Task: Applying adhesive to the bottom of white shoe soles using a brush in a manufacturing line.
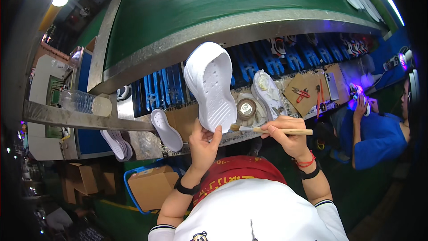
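Observation:
My left hand [204, 147] pinches the lower end of a white shoe sole [216, 87], which stands tilted up with its hollow inner side toward me. In my right hand [287, 137] is a brush [283, 131] with a wooden handle, its bristles touching or very near the sole's lower right edge. Just beyond the brush sits a round brown-rimmed pot [246, 108]. A white shoe [267, 93] with crumpled stuffing lies to the right of the pot. Left of my left hand, another white sole [166, 129] rests on the bench.
A green conveyor belt [240, 0] runs above the bench, with blue clamps [165, 89] beneath its metal edge. Red pliers [301, 93] and a phone [331, 86] lie on cardboard at right. A clear bottle [84, 102] stands left. A co-worker in blue [379, 136] handles a shoe under violet light.

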Demonstrator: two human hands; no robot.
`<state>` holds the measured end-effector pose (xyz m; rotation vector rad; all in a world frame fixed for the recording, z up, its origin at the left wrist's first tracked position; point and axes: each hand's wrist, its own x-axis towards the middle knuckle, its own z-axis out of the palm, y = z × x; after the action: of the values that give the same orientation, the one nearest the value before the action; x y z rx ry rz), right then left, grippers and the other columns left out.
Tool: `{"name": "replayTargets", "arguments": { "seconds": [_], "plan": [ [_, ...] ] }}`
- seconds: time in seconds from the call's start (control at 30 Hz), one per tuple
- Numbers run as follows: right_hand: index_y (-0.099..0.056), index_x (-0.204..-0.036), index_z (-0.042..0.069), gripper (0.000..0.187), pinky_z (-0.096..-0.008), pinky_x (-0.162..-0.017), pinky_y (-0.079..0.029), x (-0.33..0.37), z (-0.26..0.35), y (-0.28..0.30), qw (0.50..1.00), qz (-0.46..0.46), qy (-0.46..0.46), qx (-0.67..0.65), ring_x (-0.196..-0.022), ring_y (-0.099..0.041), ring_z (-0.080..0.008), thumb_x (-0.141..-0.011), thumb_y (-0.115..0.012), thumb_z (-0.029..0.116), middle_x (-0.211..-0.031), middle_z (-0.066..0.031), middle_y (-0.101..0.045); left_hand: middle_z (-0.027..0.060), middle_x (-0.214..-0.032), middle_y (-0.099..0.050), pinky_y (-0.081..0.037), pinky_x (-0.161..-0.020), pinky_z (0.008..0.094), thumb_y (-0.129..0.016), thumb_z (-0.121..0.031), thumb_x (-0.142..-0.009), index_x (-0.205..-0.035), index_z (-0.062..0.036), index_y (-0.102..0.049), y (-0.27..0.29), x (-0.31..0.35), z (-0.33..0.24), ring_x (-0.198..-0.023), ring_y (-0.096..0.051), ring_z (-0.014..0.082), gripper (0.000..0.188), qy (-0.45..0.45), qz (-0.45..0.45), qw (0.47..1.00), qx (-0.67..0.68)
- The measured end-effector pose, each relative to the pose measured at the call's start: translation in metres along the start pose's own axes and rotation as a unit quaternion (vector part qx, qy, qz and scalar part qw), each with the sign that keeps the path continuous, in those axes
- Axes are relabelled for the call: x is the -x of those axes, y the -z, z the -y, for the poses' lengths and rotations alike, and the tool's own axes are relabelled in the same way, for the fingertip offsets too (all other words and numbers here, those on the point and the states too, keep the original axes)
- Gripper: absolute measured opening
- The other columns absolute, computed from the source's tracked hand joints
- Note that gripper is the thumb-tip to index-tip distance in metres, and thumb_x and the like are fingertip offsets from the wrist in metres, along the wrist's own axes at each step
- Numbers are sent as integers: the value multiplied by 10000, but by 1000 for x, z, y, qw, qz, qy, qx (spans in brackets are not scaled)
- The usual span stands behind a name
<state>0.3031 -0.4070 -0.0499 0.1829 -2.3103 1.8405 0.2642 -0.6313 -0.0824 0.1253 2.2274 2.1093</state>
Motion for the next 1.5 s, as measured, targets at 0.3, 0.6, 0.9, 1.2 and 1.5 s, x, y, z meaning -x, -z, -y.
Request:
{"name": "replayTargets", "arguments": {
  "seconds": [0.3,0.6,0.9,1.2,1.5],
  "plan": [
    [-695,-815,-15,112,-241,-521,-440,-1,2,13,998,2,55,43,-556,-586,-126,-793,-592,24,-642,-75,-672,139,-983,-643,-514,-750,255,-590,-27,-854,-1137,36,-485,-3,2,-1,-867,-634,148,308,-3,12,1000,-3],
    [-698,-803,-4,105,-256,-502,-426,2,1,22,996,-4,75,52,-506,-548,-137,-781,-600,24,-623,-60,-663,142,-984,-638,-515,-753,258,-589,-31,-857,-1151,36,-474,-9,1,0,-866,-635,155,323,-9,23,1000,0],
    [-694,-795,-14,118,-259,-517,-441,8,5,15,998,-28,54,12,-528,-575,-140,-796,-585,31,-647,-72,-672,135,-986,-628,-512,-748,253,-589,-32,-859,-1128,32,-479,-16,0,-4,-865,-629,147,297,0,39,999,23],
    [-697,-801,-9,98,-253,-521,-445,11,-4,24,995,-43,67,66,-538,-579,-140,-778,-607,24,-643,-67,-671,126,-978,-621,-505,-747,252,-589,-24,-856,-1117,29,-483,-26,-5,-3,-851,-624,143,287,11,62,998,15],
    [-690,-806,-30,118,-254,-510,-461,35,9,74,991,-101,44,71,-538,-607,-144,-802,-579,10,-631,-76,-648,145,-1044,-596,-513,-769,250,-566,38,-847,-1130,26,-440,-74,-26,-9,-919,-615,163,310,-10,148,988,42]
  ]
}}
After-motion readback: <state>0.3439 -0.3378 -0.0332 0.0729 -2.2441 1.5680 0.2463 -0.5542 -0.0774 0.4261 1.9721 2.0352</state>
